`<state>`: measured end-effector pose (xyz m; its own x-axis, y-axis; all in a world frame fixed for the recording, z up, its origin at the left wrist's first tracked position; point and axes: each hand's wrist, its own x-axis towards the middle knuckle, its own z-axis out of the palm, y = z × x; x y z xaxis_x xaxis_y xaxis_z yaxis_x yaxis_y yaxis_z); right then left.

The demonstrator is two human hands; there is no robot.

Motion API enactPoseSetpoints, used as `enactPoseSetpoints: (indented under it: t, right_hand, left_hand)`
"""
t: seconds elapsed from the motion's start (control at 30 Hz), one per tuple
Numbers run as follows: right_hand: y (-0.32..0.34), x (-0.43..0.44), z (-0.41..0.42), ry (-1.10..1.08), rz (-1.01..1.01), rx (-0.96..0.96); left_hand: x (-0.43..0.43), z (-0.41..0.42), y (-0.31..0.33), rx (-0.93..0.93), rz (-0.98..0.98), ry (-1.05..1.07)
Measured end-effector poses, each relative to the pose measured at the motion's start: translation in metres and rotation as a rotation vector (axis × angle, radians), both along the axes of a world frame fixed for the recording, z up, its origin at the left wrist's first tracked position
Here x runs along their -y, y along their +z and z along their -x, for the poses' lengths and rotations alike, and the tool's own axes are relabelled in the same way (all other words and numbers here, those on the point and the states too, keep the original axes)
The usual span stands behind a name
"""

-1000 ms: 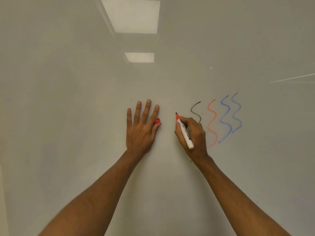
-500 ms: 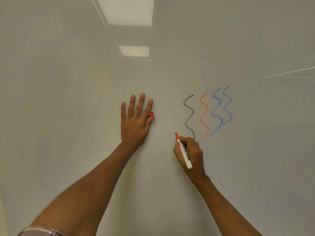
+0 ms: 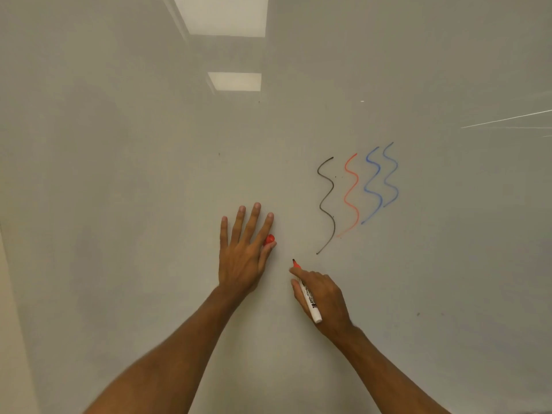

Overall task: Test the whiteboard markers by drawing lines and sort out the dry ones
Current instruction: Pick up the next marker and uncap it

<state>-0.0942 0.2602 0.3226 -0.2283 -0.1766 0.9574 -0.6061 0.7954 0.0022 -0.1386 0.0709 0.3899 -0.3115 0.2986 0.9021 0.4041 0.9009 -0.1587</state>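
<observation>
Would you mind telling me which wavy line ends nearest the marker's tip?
The black line, leftmost of four; the red line and blue lines lie farther right.

Head-worn view, close, facing whiteboard [image 3: 125,222]

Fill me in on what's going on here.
A person is testing markers on the whiteboard. The right hand grips a white marker, its tip down-left of the black wavy line. The left hand lies flat on the board, thumb pinching a red cap against the forefinger. A red line and two blue lines stand beside the black one.
</observation>
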Motion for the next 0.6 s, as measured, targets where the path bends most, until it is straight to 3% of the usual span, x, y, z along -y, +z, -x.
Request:
enactPoseSetpoints:
  t: [0.27, 0.4, 0.6]
  right_hand:
    - [-0.038, -0.017, -0.016, -0.050, -0.238, 0.146]
    - [-0.063, -0.017, -0.028, 0.052, -0.118, 0.354]
    - [-0.106, -0.026, -0.030, 0.095, -0.053, 0.481]
  left_hand:
    - [0.000, -0.023, -0.099, 0.159, 0.036, 0.012]
    - [0.002, -0.028, -0.129, 0.226, 0.060, 0.019]
    - [0.003, -0.034, -0.169, 0.296, 0.133, 0.006]
